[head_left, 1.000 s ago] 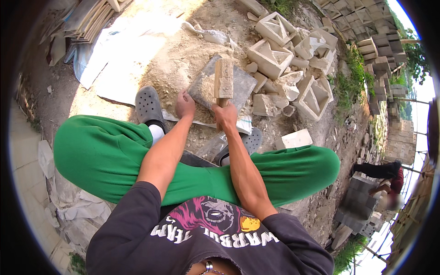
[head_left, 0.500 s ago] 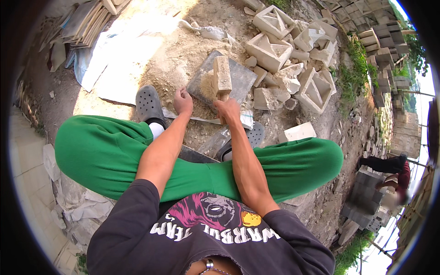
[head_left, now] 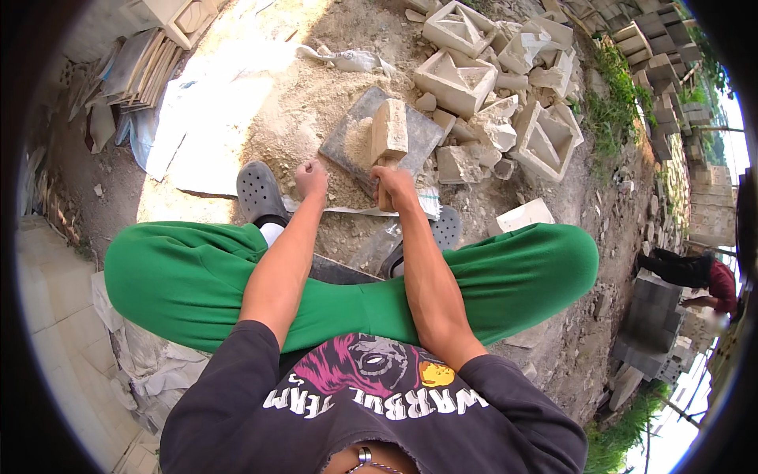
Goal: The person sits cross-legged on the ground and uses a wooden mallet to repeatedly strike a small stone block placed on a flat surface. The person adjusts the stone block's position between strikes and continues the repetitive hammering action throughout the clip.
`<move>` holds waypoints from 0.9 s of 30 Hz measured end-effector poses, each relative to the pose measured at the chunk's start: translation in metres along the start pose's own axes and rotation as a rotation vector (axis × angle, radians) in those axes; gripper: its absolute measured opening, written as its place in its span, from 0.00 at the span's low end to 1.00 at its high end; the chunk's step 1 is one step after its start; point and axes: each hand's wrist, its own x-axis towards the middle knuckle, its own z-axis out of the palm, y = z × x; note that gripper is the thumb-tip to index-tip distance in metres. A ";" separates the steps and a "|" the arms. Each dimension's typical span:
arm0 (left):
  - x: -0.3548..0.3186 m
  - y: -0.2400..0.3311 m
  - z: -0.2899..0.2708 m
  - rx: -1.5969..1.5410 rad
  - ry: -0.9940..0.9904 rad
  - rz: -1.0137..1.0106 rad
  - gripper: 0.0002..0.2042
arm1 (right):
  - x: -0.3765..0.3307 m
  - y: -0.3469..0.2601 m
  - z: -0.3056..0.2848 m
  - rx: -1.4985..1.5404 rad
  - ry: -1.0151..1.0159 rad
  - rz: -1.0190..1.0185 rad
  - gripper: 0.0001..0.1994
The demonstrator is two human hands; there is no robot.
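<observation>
My right hand (head_left: 395, 186) is wrapped round the handle of a wooden mallet (head_left: 389, 131), whose block-shaped head points away from me. The head is over a dark square slab (head_left: 426, 134), which lies tilted on the ground; whether it touches the slab I cannot tell. Pale crushed grit (head_left: 360, 142) is heaped on the slab, left of the mallet head. Just off the slab's near left edge, my left hand (head_left: 311, 180) is curled closed, and its fingers hide whatever may be inside.
Broken pale blocks (head_left: 456, 83) are piled right of the slab. A whitish plastic bag (head_left: 355, 60) lies beyond it. Grey clogs (head_left: 262, 192) flank the work. Stacked boards (head_left: 144, 67) stand far left. At right, a person (head_left: 699, 276) bends over grey blocks (head_left: 651, 320).
The mallet head has turned slightly and shifted a little right over the slab. My left hand has drawn slightly away from the slab's edge. The person at right has moved a little.
</observation>
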 end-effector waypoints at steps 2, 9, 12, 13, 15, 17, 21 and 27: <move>-0.018 -0.005 0.009 -0.067 -0.099 -0.334 0.20 | -0.004 -0.005 -0.004 0.138 0.061 -0.045 0.11; -0.114 -0.015 0.071 -0.064 -0.517 -0.700 0.37 | -0.031 -0.050 -0.043 0.203 0.245 -0.090 0.14; -0.127 -0.021 0.092 -0.198 -0.455 -0.677 0.38 | -0.036 -0.056 -0.050 0.218 0.248 -0.100 0.15; -0.127 -0.018 0.094 -0.221 -0.460 -0.706 0.37 | -0.037 -0.058 -0.053 0.216 0.249 -0.102 0.15; -0.128 -0.013 0.091 -0.130 -0.421 -0.667 0.34 | -0.042 -0.060 -0.056 0.227 0.236 -0.093 0.14; -0.129 0.000 0.088 -0.147 -0.384 -0.602 0.30 | -0.049 -0.068 -0.061 0.252 0.260 -0.112 0.14; -0.144 0.044 0.094 -0.213 -0.216 -0.247 0.25 | -0.065 -0.093 -0.078 0.350 0.282 -0.227 0.13; -0.103 0.139 0.087 -0.495 -0.280 -0.425 0.18 | -0.100 -0.120 -0.094 0.476 0.349 -0.362 0.13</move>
